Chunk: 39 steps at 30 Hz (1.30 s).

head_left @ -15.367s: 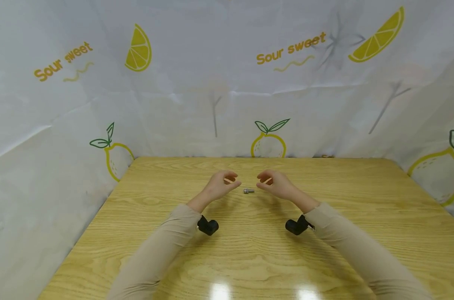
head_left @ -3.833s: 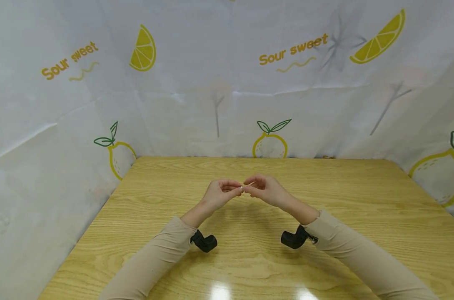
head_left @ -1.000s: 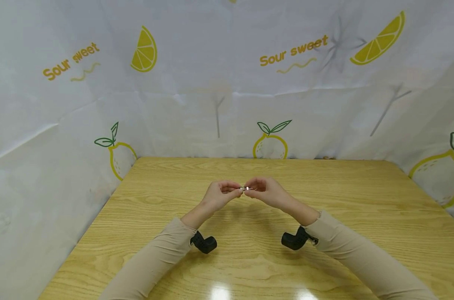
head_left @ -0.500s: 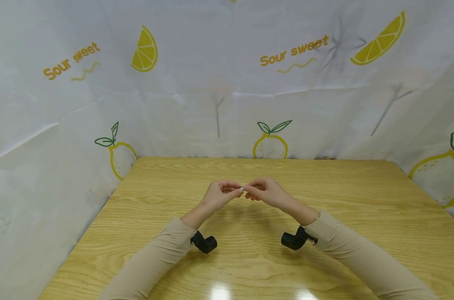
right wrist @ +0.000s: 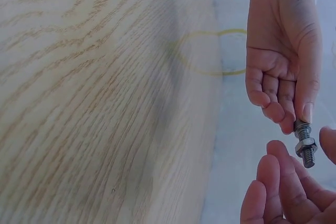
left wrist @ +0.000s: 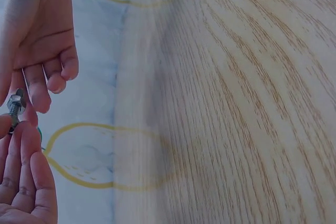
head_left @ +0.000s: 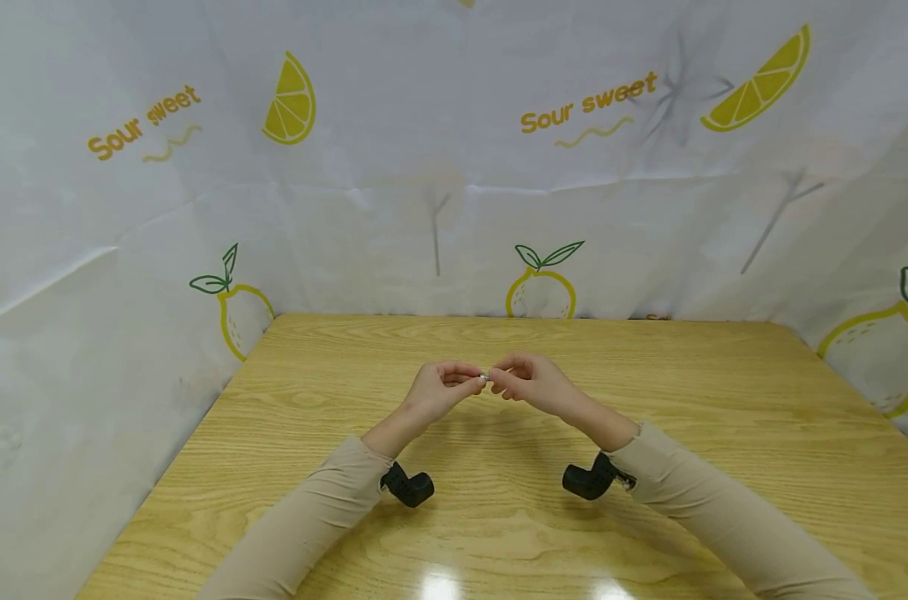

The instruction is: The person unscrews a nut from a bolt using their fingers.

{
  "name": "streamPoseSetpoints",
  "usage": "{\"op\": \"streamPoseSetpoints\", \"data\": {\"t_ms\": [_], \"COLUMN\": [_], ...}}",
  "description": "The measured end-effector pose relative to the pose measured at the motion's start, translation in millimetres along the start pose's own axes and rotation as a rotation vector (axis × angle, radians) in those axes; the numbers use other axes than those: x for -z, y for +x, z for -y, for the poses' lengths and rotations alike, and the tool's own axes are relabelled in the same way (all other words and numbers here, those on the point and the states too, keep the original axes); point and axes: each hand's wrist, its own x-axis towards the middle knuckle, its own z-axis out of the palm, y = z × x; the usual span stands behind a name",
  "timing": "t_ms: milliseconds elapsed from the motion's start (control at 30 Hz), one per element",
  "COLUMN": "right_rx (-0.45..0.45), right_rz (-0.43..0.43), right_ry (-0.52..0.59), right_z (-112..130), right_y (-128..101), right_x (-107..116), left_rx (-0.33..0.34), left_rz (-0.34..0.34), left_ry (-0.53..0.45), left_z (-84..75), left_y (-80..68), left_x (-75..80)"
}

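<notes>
Above the middle of the wooden table (head_left: 694, 433), both hands meet on a small steel bolt (head_left: 487, 377) with a hex nut (right wrist: 305, 146) threaded on it. My left hand (head_left: 469, 383) pinches the bolt's head end (right wrist: 301, 127) between thumb and finger. My right hand (head_left: 502, 382) has its thumb and fingers curled round the nut end. The left wrist view shows the bolt (left wrist: 14, 107) at the far left edge, between the fingertips of both hands. Both sleeves are beige.
A black wrist camera sits under each forearm: left wrist camera (head_left: 407, 486), right wrist camera (head_left: 589, 479). A white curtain (head_left: 439, 183) printed with lemons closes off the table's back and both sides. Bare wood lies all around the hands.
A second ago a short length of bolt showed between the hands. The right fingers have since closed in over it. The arms have stayed where they were.
</notes>
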Motion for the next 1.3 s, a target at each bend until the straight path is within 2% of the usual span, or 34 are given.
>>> {"op": "streamPoseSetpoints", "data": {"t_ms": [167,267,400,567,733,967,1100,1300], "right_rx": [0.008,-0.022,-0.009,-0.033,-0.078,-0.043,-0.021,-0.065], "right_rz": [0.002,-0.016,-0.029,-0.018,0.007,-0.020,-0.021,0.018], "right_ry": [-0.006,-0.009,-0.007,-0.007,-0.006,-0.013,0.000,-0.016], "right_z": [-1.4,3.8,2.4,-0.7,2.0,-0.1,-0.3,0.1], "right_y": [-0.6,-2.7,-2.4,-0.3,-0.1,-0.2,-0.1,0.4], "right_x": [0.9,0.6,0.5,0.8,0.5,0.4,1.1,1.6], "left_rx": [-0.006,-0.005,0.000,0.002,0.003,-0.012,-0.015,-0.016], "left_rz": [-0.001,0.001,0.002,0.002,0.004,-0.006,-0.008,-0.010], "left_ry": [0.005,0.000,-0.007,-0.002,0.000,-0.013,-0.019,0.003], "left_z": [-0.4,-11.9,-28.3,-31.3,-25.7,-2.8,0.1,0.0], "left_y": [0.3,-7.8,-19.8,-22.3,-17.8,-1.7,0.1,-0.1], "left_x": [0.0,0.1,0.2,0.1,0.7,-0.2,-0.7,-0.3]}}
